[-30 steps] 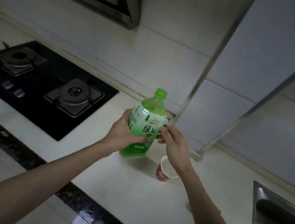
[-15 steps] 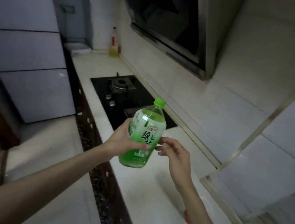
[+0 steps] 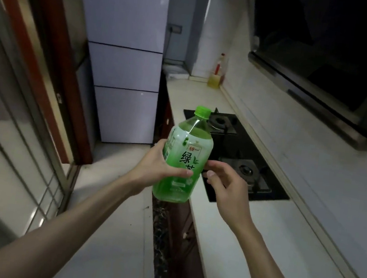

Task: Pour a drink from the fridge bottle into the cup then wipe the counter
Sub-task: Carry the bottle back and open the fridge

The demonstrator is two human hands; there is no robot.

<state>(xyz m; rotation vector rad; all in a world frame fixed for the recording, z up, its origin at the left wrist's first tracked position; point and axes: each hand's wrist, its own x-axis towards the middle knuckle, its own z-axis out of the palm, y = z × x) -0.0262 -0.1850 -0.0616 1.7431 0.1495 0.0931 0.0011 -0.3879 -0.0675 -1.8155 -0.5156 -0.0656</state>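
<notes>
We've got the left hand (image 3: 159, 166) gripping the capped green tea bottle (image 3: 187, 153) mid-frame, right hand (image 3: 229, 190) loose and empty beside it; cup out of view, pour unconfirmed, wipe looks pending.

The fingers of the left hand (image 3: 157, 166) lie hidden behind the bottle (image 3: 185, 153); only its thumb shows, covering part of the label's lower print. Whether the right hand (image 3: 225, 187) touches the bottle cannot be told. That hand hides a corner of the near burner (image 3: 246, 170). The hood (image 3: 318, 63) is cut by the top and right edges, the fridge (image 3: 123, 59) by the top. At the far end of the counter (image 3: 245, 242) a yellowish bottle (image 3: 217, 75) is too small to read. The door frame (image 3: 54, 61) at the left is blurred.
</notes>
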